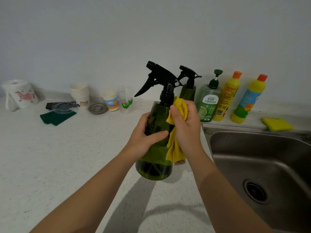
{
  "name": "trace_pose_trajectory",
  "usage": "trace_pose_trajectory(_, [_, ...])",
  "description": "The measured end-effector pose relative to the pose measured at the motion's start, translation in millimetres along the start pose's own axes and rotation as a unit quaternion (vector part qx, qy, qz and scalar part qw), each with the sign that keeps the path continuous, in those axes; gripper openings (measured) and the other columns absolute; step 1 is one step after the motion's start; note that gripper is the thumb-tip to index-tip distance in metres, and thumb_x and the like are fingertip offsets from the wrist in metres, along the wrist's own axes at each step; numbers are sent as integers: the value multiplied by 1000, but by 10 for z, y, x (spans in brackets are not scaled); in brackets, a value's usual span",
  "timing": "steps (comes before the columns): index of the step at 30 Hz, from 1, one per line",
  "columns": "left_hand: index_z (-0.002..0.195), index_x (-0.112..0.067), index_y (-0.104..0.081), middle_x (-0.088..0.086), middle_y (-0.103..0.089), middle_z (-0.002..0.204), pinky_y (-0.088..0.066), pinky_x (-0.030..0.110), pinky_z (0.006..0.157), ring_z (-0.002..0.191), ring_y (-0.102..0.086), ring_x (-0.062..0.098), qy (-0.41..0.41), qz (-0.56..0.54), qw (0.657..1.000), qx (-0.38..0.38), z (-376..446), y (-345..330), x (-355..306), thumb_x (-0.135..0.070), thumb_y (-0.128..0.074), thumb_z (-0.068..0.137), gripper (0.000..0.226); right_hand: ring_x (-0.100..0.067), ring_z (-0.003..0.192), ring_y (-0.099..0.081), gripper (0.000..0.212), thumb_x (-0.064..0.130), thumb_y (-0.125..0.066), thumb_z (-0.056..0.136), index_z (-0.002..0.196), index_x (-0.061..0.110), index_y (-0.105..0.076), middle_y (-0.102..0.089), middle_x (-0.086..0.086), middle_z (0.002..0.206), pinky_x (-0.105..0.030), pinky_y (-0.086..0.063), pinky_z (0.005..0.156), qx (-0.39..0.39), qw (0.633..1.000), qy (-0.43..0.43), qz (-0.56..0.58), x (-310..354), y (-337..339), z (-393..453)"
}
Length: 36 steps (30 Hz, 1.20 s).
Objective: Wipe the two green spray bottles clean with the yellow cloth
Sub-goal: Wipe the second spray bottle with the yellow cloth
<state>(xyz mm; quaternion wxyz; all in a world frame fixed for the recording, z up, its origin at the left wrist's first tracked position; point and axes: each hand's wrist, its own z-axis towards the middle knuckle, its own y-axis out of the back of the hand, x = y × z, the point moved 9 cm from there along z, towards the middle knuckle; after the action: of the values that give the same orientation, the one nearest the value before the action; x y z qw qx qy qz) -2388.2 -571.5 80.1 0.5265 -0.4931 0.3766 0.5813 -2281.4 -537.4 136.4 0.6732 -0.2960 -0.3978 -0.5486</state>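
Observation:
A dark green spray bottle [155, 167] with a black trigger head is lifted above the white counter [67, 157]. My left hand [146, 137] grips its body from the left, thumb across the front. My right hand [185, 125] holds the crumpled yellow cloth [175, 148] against the bottle's right shoulder, and the cloth hangs down the side. A second green spray bottle [187, 92] stands upright behind it near the wall, mostly hidden by the first bottle and the cloth.
A steel sink [262, 158] lies to the right, with a yellow sponge [277, 124] on its rim. A green pump bottle [208, 103] and two yellow bottles [225, 98] stand by the wall. Paper cups [80, 93], a metal strainer lid [98, 108] and a green scouring pad [57, 117] sit at the left.

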Motion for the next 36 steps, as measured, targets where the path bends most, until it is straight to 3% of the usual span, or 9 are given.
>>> trace_pose_trajectory(3, [100,-41,-44,-14,-57,102,-50,10,65,81,-60,-10,-12,24,999,-22,-5,53,17,-20,-70,69,46,10,82,-50,17,27,-52,81,87,41,-45,-51,16,90,-5,-41,74,20,999,26,-41,24,-58,-45])
trace_pose_trajectory(11, [98,-40,-44,-10,-57,101,-53,14,66,91,-60,6,-5,3,999,-47,-64,61,106,-23,-71,65,45,9,69,-51,11,26,-48,88,84,36,-49,-54,10,79,-4,-42,65,50,997,-54,-18,-216,-67,-35])
trace_pose_trajectory(16, [102,-34,-45,-7,-58,99,-53,15,64,84,-63,4,-8,-15,997,-76,-34,121,137,-10,-65,74,42,6,90,-54,27,30,-43,90,117,29,-45,-56,14,99,-3,-45,71,92,990,-110,10,-422,-135,-175])
trace_pose_trajectory(19, [109,-34,-42,-6,-57,101,-55,22,70,93,-60,11,-7,-3,996,-90,5,168,183,-13,-66,74,47,0,96,-55,25,30,-39,92,117,32,-44,-57,9,107,-6,-49,70,95,979,-176,41,-680,-168,-386])
trace_pose_trajectory(22, [106,-46,-38,-15,-53,106,-51,25,82,102,-57,9,-8,43,997,-65,12,131,246,-19,-69,73,52,-2,93,-57,26,28,-39,93,117,28,-47,-59,8,104,-8,-51,65,70,974,-207,65,-806,-156,-463])
trace_pose_trajectory(24, [113,-50,-32,-23,-48,114,-48,19,87,107,-53,-1,-7,66,997,-36,-13,74,293,-27,-65,70,58,-1,90,-58,24,27,-39,93,114,27,-49,-59,10,100,-10,-51,66,52,974,-211,68,-842,-139,-447])
trace_pose_trajectory(27, [122,-50,-18,-33,-39,116,-44,8,88,104,-46,-13,13,44,999,-13,-48,28,394,-20,-56,84,61,-5,92,-58,22,27,-41,92,113,26,-50,-60,9,98,-17,-50,74,27,976,-207,62,-847,-121,-390])
trace_pose_trajectory(32, [127,-51,-5,-35,-37,113,-42,9,87,104,-43,-13,61,4,998,7,-48,26,465,-18,-40,91,60,2,84,-53,18,29,-44,90,108,32,-45,-54,18,92,-9,-46,63,13,979,-197,40,-790,-89,-307])
trace_pose_trajectory(36, [138,-31,-22,-20,-48,122,-44,18,92,114,-48,2,90,18,996,8,-52,72,550,-18,-49,87,60,-2,88,-54,21,30,-46,89,110,31,-44,-55,13,96,-15,-45,69,13,977,-210,38,-826,-20,-335])
